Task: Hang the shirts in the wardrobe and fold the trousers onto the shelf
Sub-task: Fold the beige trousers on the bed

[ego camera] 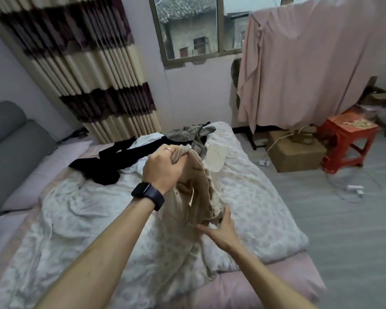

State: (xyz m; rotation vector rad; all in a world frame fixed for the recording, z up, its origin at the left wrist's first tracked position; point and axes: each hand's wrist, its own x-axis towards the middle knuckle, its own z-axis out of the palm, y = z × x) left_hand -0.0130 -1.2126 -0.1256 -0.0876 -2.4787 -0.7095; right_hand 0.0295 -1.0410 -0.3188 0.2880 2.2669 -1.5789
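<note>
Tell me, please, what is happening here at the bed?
A person is sorting clothes at the bed. The left hand has its grip on the top of a beige garment, holding it up above the quilt. The open right hand touches its lower part. A black garment, a white garment and a grey-green garment lie farther back on the bed.
</note>
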